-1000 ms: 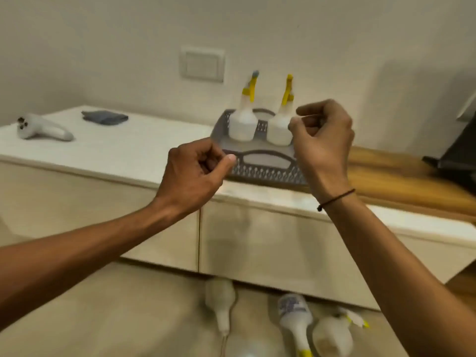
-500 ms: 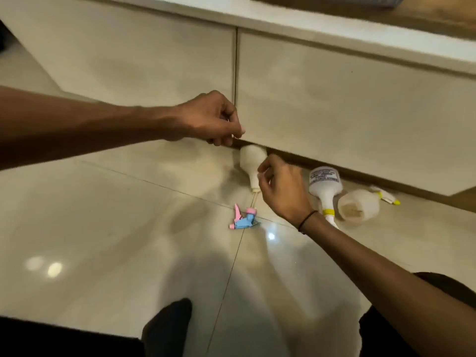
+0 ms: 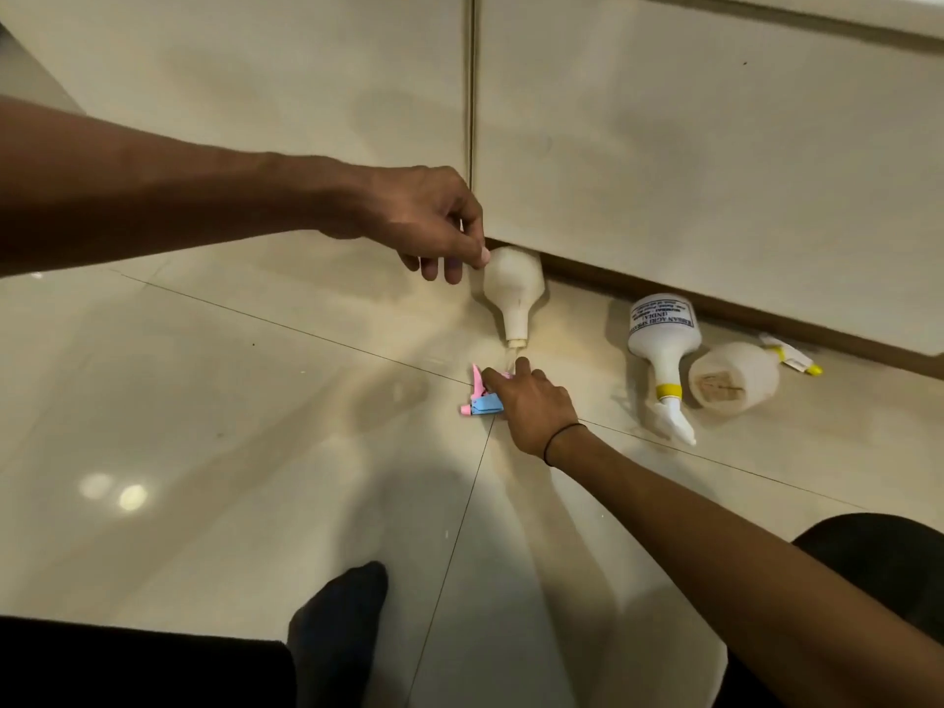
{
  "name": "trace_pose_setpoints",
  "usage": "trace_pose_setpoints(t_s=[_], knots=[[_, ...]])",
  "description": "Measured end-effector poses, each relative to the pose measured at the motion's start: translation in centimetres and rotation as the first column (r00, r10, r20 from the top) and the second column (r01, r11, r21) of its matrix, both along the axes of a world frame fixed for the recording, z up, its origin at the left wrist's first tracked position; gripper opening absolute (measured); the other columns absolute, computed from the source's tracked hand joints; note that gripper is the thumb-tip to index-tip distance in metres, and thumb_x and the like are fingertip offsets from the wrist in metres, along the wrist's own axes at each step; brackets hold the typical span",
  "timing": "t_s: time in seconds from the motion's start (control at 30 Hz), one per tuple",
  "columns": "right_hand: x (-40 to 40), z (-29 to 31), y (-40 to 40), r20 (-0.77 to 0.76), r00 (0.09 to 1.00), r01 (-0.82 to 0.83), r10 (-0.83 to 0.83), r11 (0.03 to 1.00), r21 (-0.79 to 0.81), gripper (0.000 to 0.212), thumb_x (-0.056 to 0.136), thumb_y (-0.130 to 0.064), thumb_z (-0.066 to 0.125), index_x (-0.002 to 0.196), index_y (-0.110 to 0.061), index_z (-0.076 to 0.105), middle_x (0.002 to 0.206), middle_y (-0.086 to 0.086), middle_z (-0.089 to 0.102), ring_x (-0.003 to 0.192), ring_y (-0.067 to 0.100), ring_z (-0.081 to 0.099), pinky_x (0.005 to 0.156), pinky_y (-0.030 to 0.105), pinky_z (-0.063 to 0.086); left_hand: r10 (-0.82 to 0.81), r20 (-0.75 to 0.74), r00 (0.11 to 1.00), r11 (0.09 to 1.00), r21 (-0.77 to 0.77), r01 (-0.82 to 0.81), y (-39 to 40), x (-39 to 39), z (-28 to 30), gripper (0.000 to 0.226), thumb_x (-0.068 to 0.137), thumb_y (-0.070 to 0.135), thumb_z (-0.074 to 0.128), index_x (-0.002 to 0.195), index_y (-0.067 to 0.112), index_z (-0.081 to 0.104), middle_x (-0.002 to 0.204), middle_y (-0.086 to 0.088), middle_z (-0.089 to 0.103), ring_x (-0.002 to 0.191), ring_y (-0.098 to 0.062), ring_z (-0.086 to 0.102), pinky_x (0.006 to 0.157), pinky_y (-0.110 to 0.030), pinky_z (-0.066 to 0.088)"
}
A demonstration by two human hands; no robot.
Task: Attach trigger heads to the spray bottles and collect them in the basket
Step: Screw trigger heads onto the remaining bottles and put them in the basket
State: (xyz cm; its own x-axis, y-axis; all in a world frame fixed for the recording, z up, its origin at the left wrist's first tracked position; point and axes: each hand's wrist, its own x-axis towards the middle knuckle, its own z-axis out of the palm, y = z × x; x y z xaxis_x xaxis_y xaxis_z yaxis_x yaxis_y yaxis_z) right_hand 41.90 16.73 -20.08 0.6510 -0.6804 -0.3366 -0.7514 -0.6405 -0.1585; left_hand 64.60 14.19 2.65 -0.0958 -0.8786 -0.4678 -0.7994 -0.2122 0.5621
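Note:
A white headless spray bottle (image 3: 513, 288) lies on the floor tiles with its base under the cabinet's edge and its neck toward me. My left hand (image 3: 434, 227) hovers at its base, fingers apart, fingertips just touching it. A pink and blue trigger head (image 3: 480, 398) lies on the tile below the bottle's neck. My right hand (image 3: 526, 401) rests on it, fingers reaching over it; a firm grasp is not visible. The basket is out of view.
To the right lie a labelled white bottle (image 3: 664, 329) with a yellow collar and white trigger, and another white bottle (image 3: 733, 378) with a yellow-tipped head (image 3: 792, 356). Cream cabinet doors (image 3: 664, 145) stand behind. My dark-socked foot (image 3: 337, 620) and knee (image 3: 878, 569) are near.
The view dropped from the counter and basket to the floor. My right hand went down from the bottle's neck onto the trigger head; my left hand moved to the bottle's base.

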Motion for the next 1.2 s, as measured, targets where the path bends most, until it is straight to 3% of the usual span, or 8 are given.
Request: trace_pose_setpoints(t_s=[0.17,0.37,0.53,0.6,0.77,0.9,1.07,1.2], knots=[[-0.2,0.8,-1.8,0.089,0.993,0.083,-0.074,0.992,-0.094,0.065,0.093,0.000,0.060,0.148,-0.029,0.041,0.133,0.019,0.046,0.108,0.037,0.059,0.080,0.048,0.056,-0.004,0.006,1.000,0.999,0.043,0.004,0.5,0.9,-0.8,0.018,0.101,0.036,0.070,0.100,0.021,0.079,0.088,0.004,0.083,0.063,-0.004,0.071,0.062,-0.024,0.056],[0.4,0.6,-2.8,0.086,0.996,0.010,0.008,0.979,-0.204,0.073,0.092,0.001,0.057,0.155,-0.027,0.033,0.124,0.021,0.052,0.103,0.036,0.057,0.068,0.041,0.047,-0.010,0.005,1.000,0.998,0.059,0.010,0.2,1.6,-1.3,0.016,0.102,0.034,0.068,0.101,0.024,0.079,0.088,0.005,0.083,0.063,-0.003,0.071,0.063,-0.025,0.056],[1.0,0.4,-2.6,0.114,0.993,0.017,0.013,0.967,-0.255,0.082,0.081,0.005,0.060,0.151,-0.028,0.034,0.134,0.024,0.045,0.097,0.037,0.055,0.057,0.037,0.044,0.002,0.003,1.000,0.997,0.074,-0.002,0.1,2.6,-1.7,0.017,0.102,0.036,0.069,0.103,0.022,0.079,0.088,0.004,0.083,0.062,-0.003,0.071,0.063,-0.025,0.056],[1.2,0.5,-2.7,0.137,0.990,0.011,0.026,0.964,-0.267,0.082,0.079,0.008,0.058,0.150,-0.026,0.037,0.136,0.025,0.043,0.097,0.037,0.054,0.057,0.038,0.051,0.003,0.001,1.000,0.997,0.082,-0.003,0.1,2.7,-1.9,0.017,0.102,0.036,0.068,0.103,0.022,0.079,0.089,0.004,0.083,0.062,-0.003,0.071,0.061,-0.023,0.056],[1.8,1.5,-4.1,0.169,0.984,-0.008,0.064,0.948,-0.317,0.069,0.076,0.009,0.070,0.138,-0.012,0.050,0.150,0.030,0.038,0.107,0.041,0.056,0.061,0.042,0.058,0.004,-0.015,1.000,0.996,0.094,-0.003,-0.1,3.2,-2.3,0.017,0.102,0.036,0.068,0.102,0.023,0.078,0.089,0.005,0.083,0.063,-0.002,0.071,0.057,-0.018,0.056],[2.4,2.7,-5.3,0.144,0.971,-0.123,0.189,0.918,-0.377,0.053,0.080,0.007,0.070,0.129,-0.008,0.058,0.138,0.027,0.052,0.097,0.040,0.059,0.050,0.036,0.045,-0.005,-0.021,1.000,0.996,0.088,0.007,0.1,3.4,-3.1,0.015,0.102,0.037,0.069,0.102,0.024,0.078,0.088,0.006,0.083,0.063,-0.002,0.071,0.056,-0.017,0.057],[2.7,3.7,-6.4,0.136,0.941,-0.221,0.309,0.869,-0.442,0.050,0.081,-0.001,0.079,0.128,-0.002,0.059,0.124,0.022,0.059,0.094,0.036,0.059,0.053,0.038,0.053,-0.081,0.034,0.996,0.994,0.070,0.078,0.5,3.4,-3.9,0.010,0.101,0.035,0.070,0.106,0.027,0.075,0.100,0.001,0.078,0.067,-0.001,0.071,0.057,-0.018,0.057],[2.3,4.7,-7.6,0.122,0.929,-0.252,0.351,0.837,-0.485,0.037,0.091,-0.003,0.068,0.127,-0.002,0.060,0.117,0.018,0.060,0.095,0.036,0.059,0.053,0.044,0.056,-0.182,0.147,0.972,0.982,0.082,0.171,0.9,3.2,-4.3,0.024,0.100,0.038,0.072,0.121,0.027,0.069,0.113,0.004,0.075,0.091,-0.017,0.074,0.068,-0.028,0.058]])
